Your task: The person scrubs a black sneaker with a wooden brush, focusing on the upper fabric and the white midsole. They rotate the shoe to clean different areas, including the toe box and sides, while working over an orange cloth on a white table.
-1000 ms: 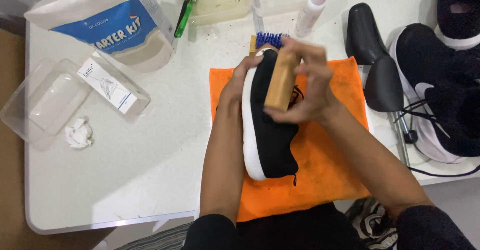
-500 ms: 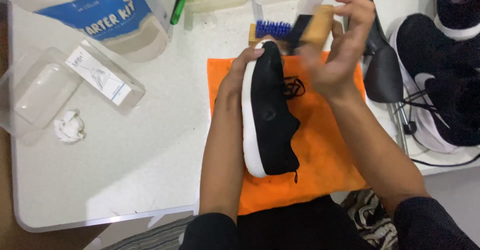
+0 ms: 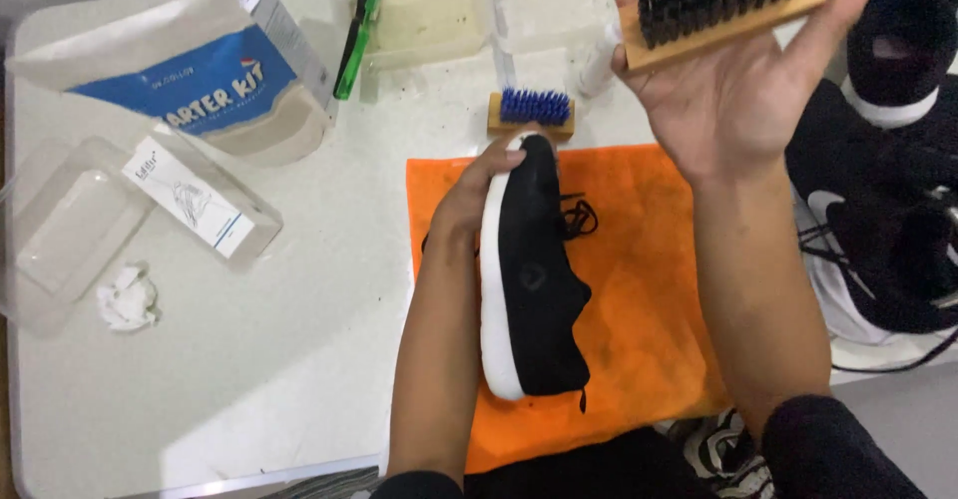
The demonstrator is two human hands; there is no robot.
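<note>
Black shoe [image 3: 534,269] with white sole, orange cloth [image 3: 639,299], tan wooden brush [image 3: 723,0] with black bristles, blue-bristled brush [image 3: 532,112].

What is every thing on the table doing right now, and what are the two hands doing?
Left hand: gripping the shoe's toe.
Black shoe: tipped on its side, on the cloth.
Right hand: raised, palm up, holding the wooden brush.
Wooden brush: bristles up, off the shoe.
Blue brush: lying on the table, bristles up.
Orange cloth: spread flat.
Clear tray: open.
</note>
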